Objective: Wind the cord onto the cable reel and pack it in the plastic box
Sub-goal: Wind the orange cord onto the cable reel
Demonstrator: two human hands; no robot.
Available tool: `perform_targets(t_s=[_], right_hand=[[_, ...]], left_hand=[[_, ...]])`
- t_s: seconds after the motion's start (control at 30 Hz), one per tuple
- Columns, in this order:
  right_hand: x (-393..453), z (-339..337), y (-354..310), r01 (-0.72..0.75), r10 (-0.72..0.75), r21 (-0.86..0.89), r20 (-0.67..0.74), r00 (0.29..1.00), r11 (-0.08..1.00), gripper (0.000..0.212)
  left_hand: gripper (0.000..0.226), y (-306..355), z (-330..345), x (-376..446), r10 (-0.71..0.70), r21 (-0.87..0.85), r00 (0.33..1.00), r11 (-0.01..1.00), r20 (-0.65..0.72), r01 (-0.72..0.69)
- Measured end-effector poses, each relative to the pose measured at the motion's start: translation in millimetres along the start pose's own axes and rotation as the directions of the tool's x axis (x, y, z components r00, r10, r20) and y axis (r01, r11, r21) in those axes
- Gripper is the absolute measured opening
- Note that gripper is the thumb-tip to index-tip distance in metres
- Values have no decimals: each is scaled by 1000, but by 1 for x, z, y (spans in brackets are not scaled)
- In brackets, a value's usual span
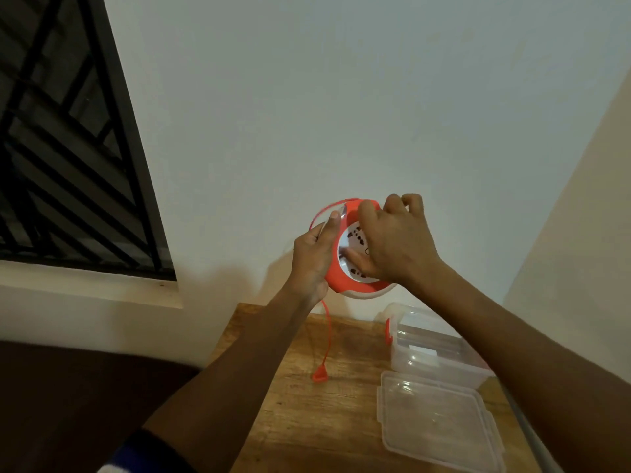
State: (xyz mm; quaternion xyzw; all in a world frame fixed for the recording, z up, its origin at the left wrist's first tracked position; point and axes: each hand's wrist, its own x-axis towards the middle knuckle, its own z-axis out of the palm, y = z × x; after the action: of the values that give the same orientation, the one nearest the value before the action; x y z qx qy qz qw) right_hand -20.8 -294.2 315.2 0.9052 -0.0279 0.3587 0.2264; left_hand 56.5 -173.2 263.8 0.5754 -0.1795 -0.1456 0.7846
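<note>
I hold a round orange and white cable reel (336,281) up in front of the wall, its socket face toward me. My left hand (316,256) grips its left rim from the side. My right hand (392,240) covers the socket face, thumb on the white disc and fingers curled over the top edge. A loop of orange cord (324,211) arcs above the reel's upper left. The loose cord (328,332) hangs below my left hand, with the orange plug (320,374) dangling just above the wooden table. The clear plastic box (433,349) stands open at the table's right.
The box's clear lid (437,425) lies flat in front of the box. The wooden table (307,421) sits in a corner, walls behind and to the right. A dark barred window (68,148) is at the left.
</note>
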Motion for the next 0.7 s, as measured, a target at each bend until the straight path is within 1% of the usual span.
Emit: perform_targets(t_s=[0.03,0.07,0.1,0.13,0.17,0.27,0.33,0.4,0.43,0.5,0.53,0.57,0.6,0.63,0.7], right_hand=[[2,2,0,-129,129,37,9,992,991,61],[4,5,-1,-261,260,95,20,965,961,60],[5,7,-2,-381,378,159,46,925,911,57],[6,10,-3,-470,462,202,87,882,859,53],[4,14,-6,-518,503,220,124,855,827,49],[-1,19,-10,-569,530,253,211,821,782,45],[-4,17,-10,-565,515,226,246,821,794,46],[-5,11,-10,-490,455,178,202,867,853,42],[-5,6,-10,-414,393,179,143,908,892,36],[-7,-3,-8,-179,179,214,18,984,960,25],[-9,-7,-6,-48,48,229,7,999,972,24],[-11,-10,-4,66,-79,232,46,996,970,27],[-14,-12,-1,157,-185,216,113,976,964,35],[-16,-12,3,216,-251,185,190,949,959,44],[-21,-12,8,255,-279,118,296,914,960,56]], left_hand=[[27,0,1,-1,-8,-21,1000,1000,-15,8],[29,1,3,-2,-7,-42,999,999,-38,6],[31,1,6,-2,2,-50,998,999,-68,-5],[32,2,8,-2,16,-43,996,999,-93,-20],[31,1,10,-1,29,-35,993,999,-110,-33],[36,-2,9,-2,44,-12,992,999,-115,-45],[36,-5,6,-1,29,-6,994,1000,-103,-30],[31,-6,3,-2,-5,-21,996,1000,-88,3],[29,-5,3,-2,-21,-24,996,1000,-82,19],[30,-6,2,-2,-32,-19,997,999,-70,31],[33,-7,0,-2,-33,-20,997,999,-63,32],[35,-7,-1,-2,-35,-27,998,999,-57,34],[36,-8,-3,-1,-39,-37,998,999,-53,37],[34,-9,-5,0,-42,-43,998,998,-52,40],[29,-9,-8,2,-48,-43,998,998,-48,45]])
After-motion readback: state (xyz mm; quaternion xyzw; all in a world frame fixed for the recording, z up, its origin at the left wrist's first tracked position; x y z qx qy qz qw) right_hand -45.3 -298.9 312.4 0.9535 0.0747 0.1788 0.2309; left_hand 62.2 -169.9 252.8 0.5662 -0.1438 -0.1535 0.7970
